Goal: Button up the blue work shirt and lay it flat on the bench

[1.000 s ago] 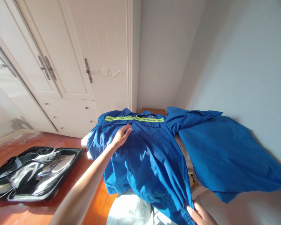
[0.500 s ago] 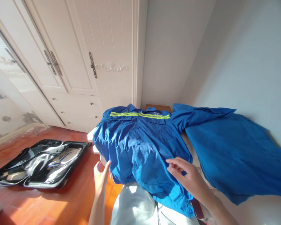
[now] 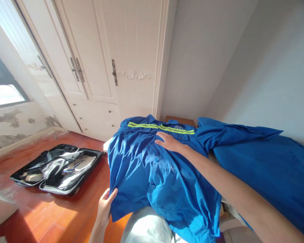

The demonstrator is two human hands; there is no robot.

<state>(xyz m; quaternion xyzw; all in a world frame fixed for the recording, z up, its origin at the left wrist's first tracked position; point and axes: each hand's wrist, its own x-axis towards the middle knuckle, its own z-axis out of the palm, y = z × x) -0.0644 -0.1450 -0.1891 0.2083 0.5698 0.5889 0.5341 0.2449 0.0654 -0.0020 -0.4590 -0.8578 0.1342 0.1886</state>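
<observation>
A blue work shirt [image 3: 134, 165] with yellow-green reflective stripes across the chest lies spread out in front of me, its buttoned front facing up. My left hand [image 3: 107, 202] pinches the shirt's lower left edge between thumb and fingers. On the upper middle of the front, near the button placket just below the stripe, my right hand [image 3: 168, 141] rests with its fingers stretched out. Another blue garment [image 3: 263, 168] lies to the right, beside the shirt's sleeve. What supports the shirt is mostly hidden.
On the reddish wooden floor [image 3: 66, 216] at left lies an open black suitcase [image 3: 73, 192] with things inside. A white wardrobe [image 3: 139, 91] stands behind the shirt, and a grey wall [image 3: 276, 77] rises at right. My pale-clothed knee [image 3: 144, 229] is just below the shirt.
My left hand has taken hold of the shirt's lower left edge and drawn it downward. The right hand has moved up and left from the lower right side onto the chest. The view has shifted left.
</observation>
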